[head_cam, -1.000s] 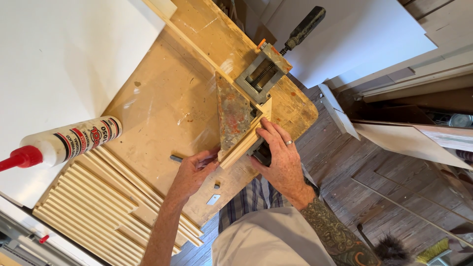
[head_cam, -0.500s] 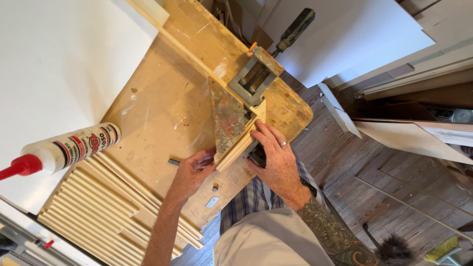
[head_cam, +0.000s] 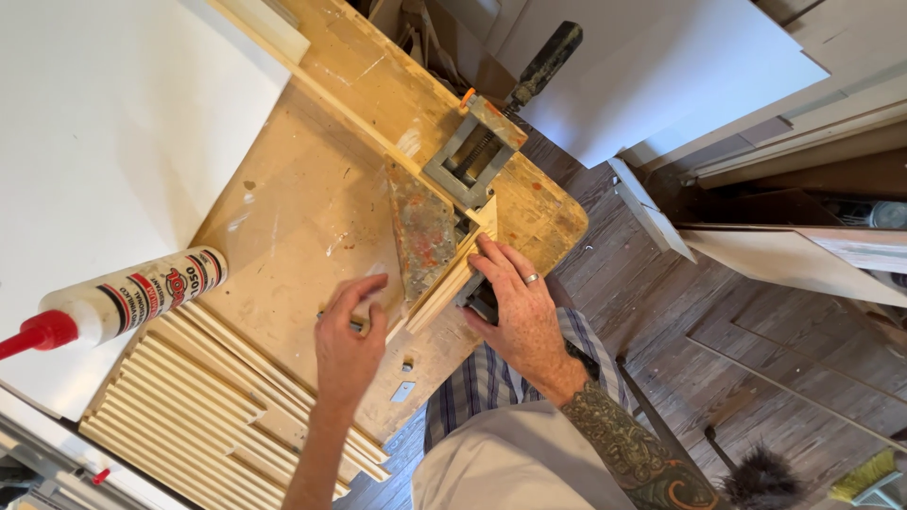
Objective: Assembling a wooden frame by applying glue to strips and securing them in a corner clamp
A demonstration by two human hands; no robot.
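Observation:
A small stack of thin pale wooden strips (head_cam: 452, 279) lies against a worn triangular metal plate (head_cam: 422, 233) on the plywood workbench (head_cam: 312, 189). My right hand (head_cam: 515, 302) lies flat over the strips' right side, fingers pressing them toward the plate. Just left of the strips' near end hovers my left hand (head_cam: 347, 345), fingers apart and curled, holding nothing. A grey metal vise (head_cam: 472, 156) with a dark handle (head_cam: 543, 61) sits just beyond the strips.
A white glue bottle with a red nozzle (head_cam: 123, 302) lies at the left on a white board (head_cam: 104, 123). Several more wooden strips (head_cam: 208, 397) are laid side by side at the near left. Boards and wooden floor are to the right.
My left hand has let go of the strips' near end and drawn back a little to the left, fingers spread. My right hand stays pressed on the strips.

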